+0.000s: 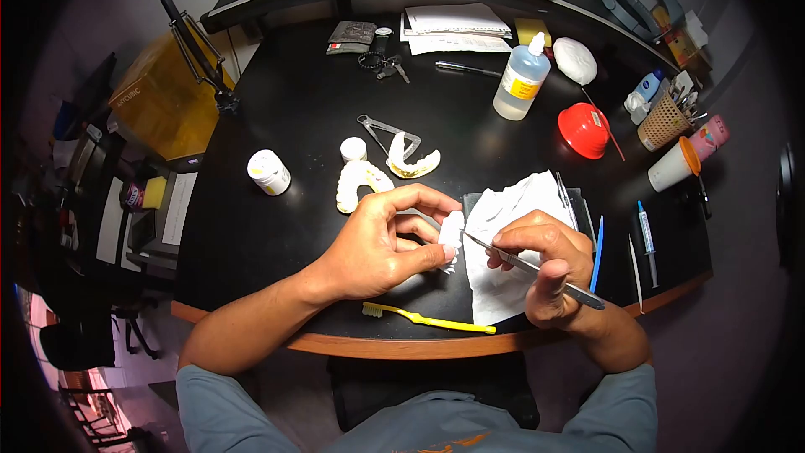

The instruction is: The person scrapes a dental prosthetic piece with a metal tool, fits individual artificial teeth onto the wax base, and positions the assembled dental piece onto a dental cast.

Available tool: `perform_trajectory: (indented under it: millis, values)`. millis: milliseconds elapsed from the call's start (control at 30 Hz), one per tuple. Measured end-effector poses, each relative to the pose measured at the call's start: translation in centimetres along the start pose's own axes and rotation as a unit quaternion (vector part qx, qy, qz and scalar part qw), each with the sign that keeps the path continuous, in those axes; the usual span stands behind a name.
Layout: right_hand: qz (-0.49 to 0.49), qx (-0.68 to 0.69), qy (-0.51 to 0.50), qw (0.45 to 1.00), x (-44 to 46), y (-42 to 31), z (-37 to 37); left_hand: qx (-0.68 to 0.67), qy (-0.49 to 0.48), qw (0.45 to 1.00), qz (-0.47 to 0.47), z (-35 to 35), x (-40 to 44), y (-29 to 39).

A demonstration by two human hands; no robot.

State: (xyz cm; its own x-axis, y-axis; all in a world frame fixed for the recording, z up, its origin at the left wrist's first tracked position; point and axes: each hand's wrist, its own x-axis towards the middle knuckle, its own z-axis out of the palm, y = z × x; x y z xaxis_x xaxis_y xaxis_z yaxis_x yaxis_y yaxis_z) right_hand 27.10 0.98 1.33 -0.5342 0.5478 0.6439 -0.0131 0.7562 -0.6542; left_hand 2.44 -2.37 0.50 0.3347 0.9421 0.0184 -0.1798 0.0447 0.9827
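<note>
My left hand (381, 243) grips a small white dental piece (453, 231) between thumb and fingers, above the black desk. In my right hand (553, 264) is a slim metal tool (537, 269), its tip at the right side of the white piece. A crumpled white cloth (495, 285) lies under and beside my right hand. Just beyond my left hand are a dental cast (356, 184), a second cast (413, 166), a small white round lid (354, 148) and a metal caliper (390, 128).
A yellow toothbrush (428, 320) lies near the front edge. Farther back stand a white jar (268, 172), a clear bottle (521, 80) and a red bowl (584, 130). At right are a blue tool (597, 256), a syringe (646, 235) and a white cup (673, 165).
</note>
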Motion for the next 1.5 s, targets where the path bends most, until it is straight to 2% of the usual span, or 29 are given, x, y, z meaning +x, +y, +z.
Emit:
perform_trajectory:
  millis: [533, 1033, 1233, 1500]
  values:
    - [-0.019, -0.072, -0.015, 0.997, 1.2, -0.2, 0.4, 0.000, 0.006, 1.000, 0.007, -0.2, 0.0, 0.2]
    - [-0.028, -0.030, 0.014, 0.999, 0.6, -0.2, 0.8, 0.011, -0.014, 1.000, 0.017, -0.1, -0.1, 0.2]
    - [-0.022, -0.012, 0.014, 1.000, 0.7, -0.1, 0.7, 0.043, -0.019, 0.999, -0.018, -0.2, -0.2, 0.4]
    - [-0.026, -0.002, -0.003, 1.000, 0.7, 0.0, 0.6, 0.060, -0.008, 0.998, 0.029, -0.1, -0.2, 0.3]
